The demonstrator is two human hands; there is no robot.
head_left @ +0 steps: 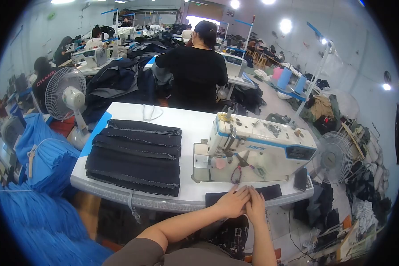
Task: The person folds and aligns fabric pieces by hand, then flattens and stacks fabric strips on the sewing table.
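Note:
A dark strip of fabric [270, 192] lies along the front edge of the sewing table, in front of the sewing machine [261, 153]. My left hand [233, 202] rests on its middle, fingers stretched out and pointing away from me. Close beside it, my right hand [256, 206] also lies on the cloth with fingers extended; the two hands meet at the fingertips. My thumbs are hard to make out. To the left sits a stack of dark fabric pieces [135, 157] with frayed edges, laid in overlapping rows. Small snips with a beaded cord [237, 174] lie on the machine bed.
A phone [300, 179] lies at the table's right end. Fans stand left [66, 94] and right [332, 157]. Blue bundled material [44, 155] fills the left side. A co-worker in black [190, 73] sits ahead, back turned. Thread cones [284, 78] stand behind the machine.

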